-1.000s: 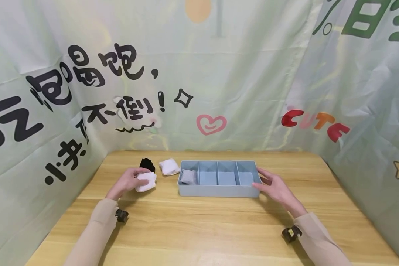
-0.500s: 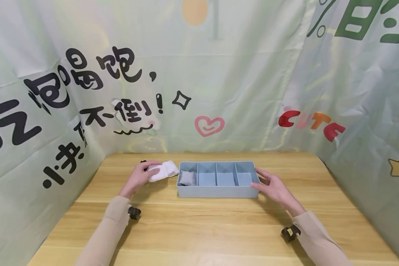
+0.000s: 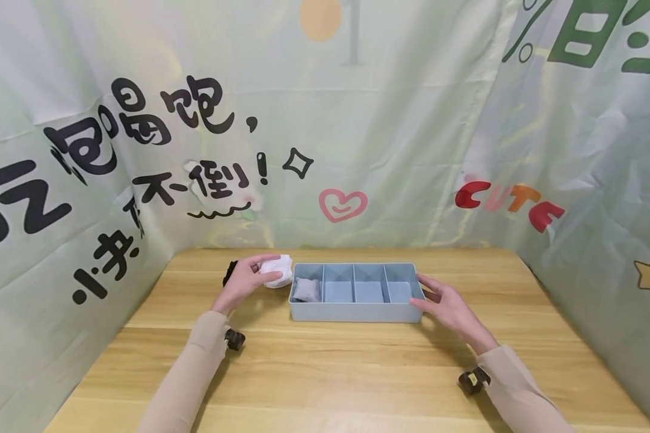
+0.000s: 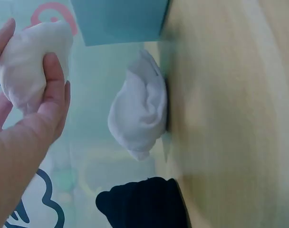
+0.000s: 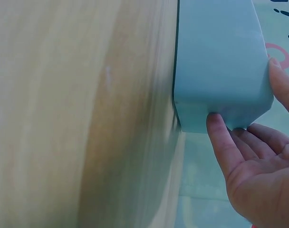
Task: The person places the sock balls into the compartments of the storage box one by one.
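Observation:
My left hand (image 3: 242,281) holds a folded white sock (image 4: 33,59) between thumb and fingers, raised above the table near the box's left end. A second folded white sock (image 4: 139,104) lies on the table close by; in the head view the held one overlaps it. Behind my left hand a black bundled sock (image 4: 147,204) is mostly hidden in the head view. The long blue box (image 3: 357,311) has several compartments, and a grey folded sock (image 3: 307,290) lies in its leftmost one. My right hand (image 3: 448,307) grips the box's right end, thumb at the front rim, fingers against the end wall.
The wooden table (image 3: 346,373) reaches back to a printed cloth backdrop (image 3: 401,150) that encloses it on the back and both sides. A small black camera is strapped at each wrist.
My left hand has carried the white sock to the right and back, from in front of the black sock to over the other white one. My right hand stays on the box.

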### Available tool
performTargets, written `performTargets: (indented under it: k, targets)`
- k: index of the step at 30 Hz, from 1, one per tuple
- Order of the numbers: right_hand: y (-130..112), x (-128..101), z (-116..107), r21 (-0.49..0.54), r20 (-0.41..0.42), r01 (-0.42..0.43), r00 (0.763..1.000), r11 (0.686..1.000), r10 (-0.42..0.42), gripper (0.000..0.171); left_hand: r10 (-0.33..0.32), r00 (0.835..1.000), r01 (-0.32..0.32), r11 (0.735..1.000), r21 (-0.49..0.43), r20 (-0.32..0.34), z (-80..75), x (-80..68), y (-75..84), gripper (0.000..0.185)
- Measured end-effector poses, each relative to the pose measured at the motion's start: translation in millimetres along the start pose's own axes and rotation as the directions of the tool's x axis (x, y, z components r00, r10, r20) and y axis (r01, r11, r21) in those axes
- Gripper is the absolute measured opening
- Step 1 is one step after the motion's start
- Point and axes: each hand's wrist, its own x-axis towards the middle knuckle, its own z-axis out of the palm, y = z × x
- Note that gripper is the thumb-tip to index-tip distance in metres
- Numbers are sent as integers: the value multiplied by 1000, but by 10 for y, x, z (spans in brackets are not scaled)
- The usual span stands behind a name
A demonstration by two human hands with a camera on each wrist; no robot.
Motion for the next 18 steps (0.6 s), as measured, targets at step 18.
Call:
performTargets:
  k: [18]
  targets:
    - [9,6,7,3,2,-16,1000,1000,16,75,76,997,-75,995,-63,23,303,89,119,56]
